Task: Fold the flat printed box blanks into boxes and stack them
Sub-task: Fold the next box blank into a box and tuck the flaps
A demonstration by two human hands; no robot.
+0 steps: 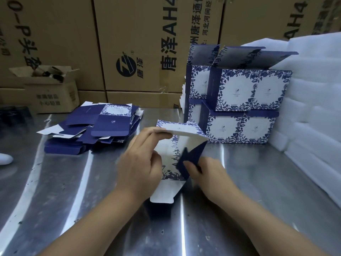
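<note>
The blank (181, 129) runs 12 to 6 between the grips: left hand (140, 161) pinches its far panel, right hand (207, 177) pinches the navy flap (193, 154) at its 3 o'clock side.

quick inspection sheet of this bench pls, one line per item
surface: reflective metal table, dark specks on it.
job's things: half-folded box blank in both hands; pile of flat blanks far left; folded boxes stacked in two tiers far right, top lids open.
clutter: white object at the left edge, cannot tell what.
grips: left hand pinches the blank's upper panel; right hand holds its dark blue flap.
cables: nothing seen.
surroundings: brown cartons behind; small open carton back left; white foam sheets right.
</note>
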